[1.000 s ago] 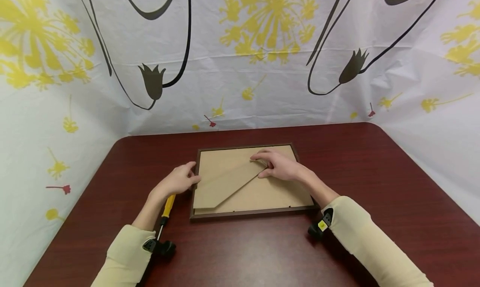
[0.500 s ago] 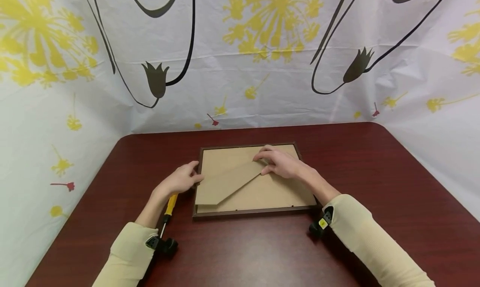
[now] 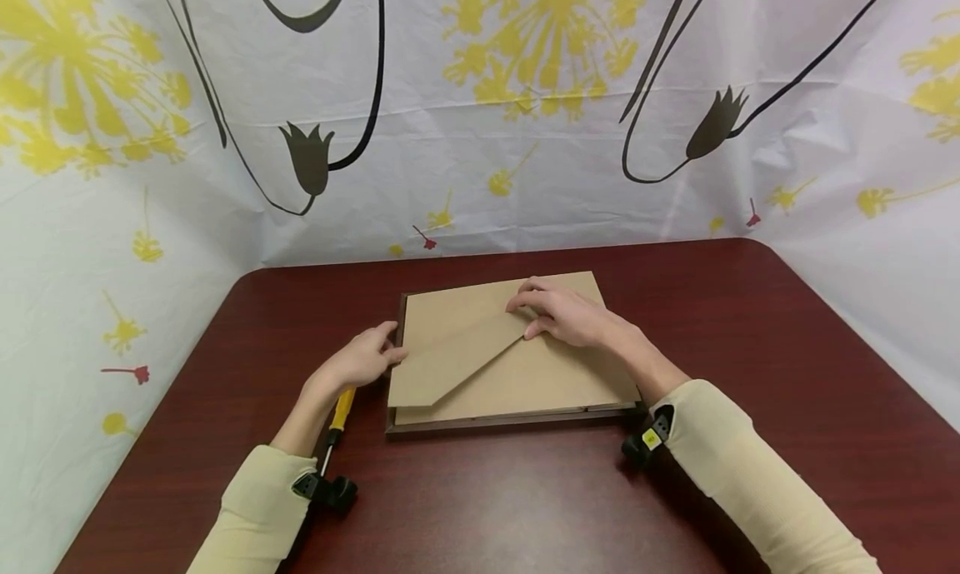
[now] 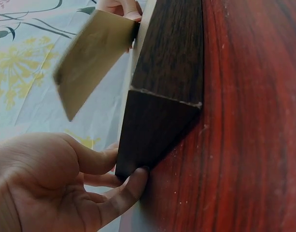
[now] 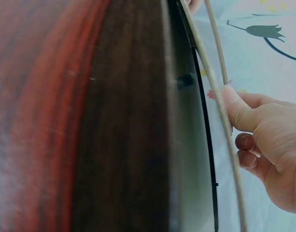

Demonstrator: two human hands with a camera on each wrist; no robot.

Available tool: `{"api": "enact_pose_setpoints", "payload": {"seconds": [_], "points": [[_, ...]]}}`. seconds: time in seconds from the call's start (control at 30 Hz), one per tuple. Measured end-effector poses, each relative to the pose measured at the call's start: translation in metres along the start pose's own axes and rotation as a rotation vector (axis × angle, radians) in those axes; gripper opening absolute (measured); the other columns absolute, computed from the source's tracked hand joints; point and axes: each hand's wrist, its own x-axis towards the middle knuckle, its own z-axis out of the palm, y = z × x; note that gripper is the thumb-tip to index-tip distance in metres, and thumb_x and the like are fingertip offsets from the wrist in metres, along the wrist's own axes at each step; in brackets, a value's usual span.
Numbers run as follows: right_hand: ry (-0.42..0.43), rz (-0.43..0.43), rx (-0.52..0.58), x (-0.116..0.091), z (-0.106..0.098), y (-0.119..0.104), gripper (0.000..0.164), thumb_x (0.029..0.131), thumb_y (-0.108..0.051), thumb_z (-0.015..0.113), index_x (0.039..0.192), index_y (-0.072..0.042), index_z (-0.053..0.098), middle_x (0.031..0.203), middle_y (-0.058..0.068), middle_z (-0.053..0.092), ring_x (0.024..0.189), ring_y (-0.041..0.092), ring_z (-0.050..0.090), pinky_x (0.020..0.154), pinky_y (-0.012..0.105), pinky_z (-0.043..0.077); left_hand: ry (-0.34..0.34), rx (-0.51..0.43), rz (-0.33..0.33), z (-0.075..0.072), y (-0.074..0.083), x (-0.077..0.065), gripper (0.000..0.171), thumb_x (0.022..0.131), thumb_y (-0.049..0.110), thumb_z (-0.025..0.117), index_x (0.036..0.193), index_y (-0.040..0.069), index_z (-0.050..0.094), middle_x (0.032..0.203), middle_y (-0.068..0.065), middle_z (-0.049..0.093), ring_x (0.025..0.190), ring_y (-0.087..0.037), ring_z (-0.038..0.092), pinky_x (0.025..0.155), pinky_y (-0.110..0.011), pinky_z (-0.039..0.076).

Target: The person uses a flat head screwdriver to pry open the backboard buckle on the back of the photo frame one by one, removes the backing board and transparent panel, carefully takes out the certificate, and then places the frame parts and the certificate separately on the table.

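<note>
Freeing, probably: backing board (image 3: 558,376), right side newly above frame (image 3: 450,430).
My right fingers (image 3: 519,301): pinching flap (image 3: 453,357).
Left fingers (image 3: 385,329): gripping frame.

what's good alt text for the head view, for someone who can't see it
A person's right-hand grip holds the flap of a tan backing board, tilted up at its right side from a brown frame on a dark red table. The left-hand grip holds the frame's left edge; a yellow-handled screwdriver lies nearby.
</note>
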Motion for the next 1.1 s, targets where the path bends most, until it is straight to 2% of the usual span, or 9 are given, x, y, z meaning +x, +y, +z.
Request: {"api": "enact_pose_setpoints", "payload": {"seconds": [0.17, 0.37, 0.63, 0.73, 0.9, 0.97, 1.1], "points": [[-0.027, 0.005, -0.021, -0.001, -0.006, 0.006, 0.038, 0.088, -0.014, 0.078, 0.123, -0.005, 0.068, 0.124, 0.009, 0.059, 0.108, 0.023, 0.058, 0.093, 0.041, 0.046, 0.015, 0.007, 0.002, 0.001, 0.0, 0.002, 0.062, 0.106, 0.012, 0.052, 0.152, -0.016, 0.02, 0.098, -0.016, 0.061, 0.079, -0.023, 0.055, 0.07, -0.036, 0.044], [-0.026, 0.024, -0.034, -0.012, -0.007, 0.02, 0.039, 0.086, -0.013, 0.079, 0.124, -0.006, 0.067, 0.125, 0.009, 0.06, 0.109, 0.023, 0.057, 0.093, 0.042, 0.046, 0.012, 0.0, -0.012, 0.001, 0.002, 0.002, 0.063, 0.106, 0.011, 0.052, 0.152, -0.016, 0.019, 0.101, -0.018, 0.058, 0.082, -0.024, 0.059, 0.074, -0.038, 0.046], [-0.023, 0.035, -0.024, -0.021, -0.007, 0.021, 0.041, 0.087, -0.014, 0.079, 0.125, -0.008, 0.068, 0.125, 0.009, 0.059, 0.105, 0.022, 0.057, 0.09, 0.041, 0.045, 0.003, -0.025, -0.022, 0.0, 0.004, 0.0, 0.061, 0.107, 0.01, 0.05, 0.152, -0.015, 0.018, 0.094, -0.016, 0.055, 0.076, -0.023, 0.053, 0.067, -0.035, 0.042], [-0.027, 0.072, -0.026, -0.025, -0.008, 0.019, 0.041, 0.088, -0.016, 0.079, 0.127, -0.009, 0.068, 0.125, 0.011, 0.058, 0.094, 0.02, 0.057, 0.084, 0.039, 0.045, 0.0, -0.03, -0.021, 0.0, 0.003, -0.001, 0.061, 0.107, 0.011, 0.049, 0.152, -0.015, 0.018, 0.093, -0.015, 0.053, 0.075, -0.022, 0.051, 0.066, -0.034, 0.041], [-0.009, 0.205, 0.04, -0.033, -0.014, 0.015, 0.039, 0.093, -0.02, 0.076, 0.129, -0.007, 0.067, 0.127, 0.013, 0.057, 0.076, 0.016, 0.051, 0.075, 0.035, 0.045, -0.009, -0.046, -0.001, 0.0, 0.002, -0.002, 0.062, 0.107, 0.01, 0.048, 0.153, -0.016, 0.016, 0.079, -0.009, 0.048, 0.063, -0.018, 0.043, 0.061, -0.034, 0.038], [0.014, 0.25, 0.052, -0.039, -0.017, 0.014, 0.04, 0.094, -0.021, 0.075, 0.13, -0.006, 0.065, 0.126, 0.014, 0.058, 0.077, 0.016, 0.053, 0.075, 0.036, 0.045, -0.016, -0.051, 0.004, 0.0, 0.001, -0.002, 0.062, 0.106, 0.01, 0.047, 0.153, -0.016, 0.015, 0.074, -0.007, 0.045, 0.059, -0.016, 0.038, 0.06, -0.033, 0.037], [0.073, 0.293, 0.057, -0.051, -0.024, 0.012, 0.041, 0.095, -0.02, 0.073, 0.131, -0.005, 0.063, 0.119, 0.014, 0.062, 0.08, 0.017, 0.059, 0.078, 0.039, 0.048, -0.025, -0.042, -0.004, 0.0, 0.001, -0.003, 0.064, 0.106, 0.012, 0.047, 0.154, -0.015, 0.014, 0.077, -0.006, 0.043, 0.062, -0.016, 0.037, 0.063, -0.034, 0.037]]}}
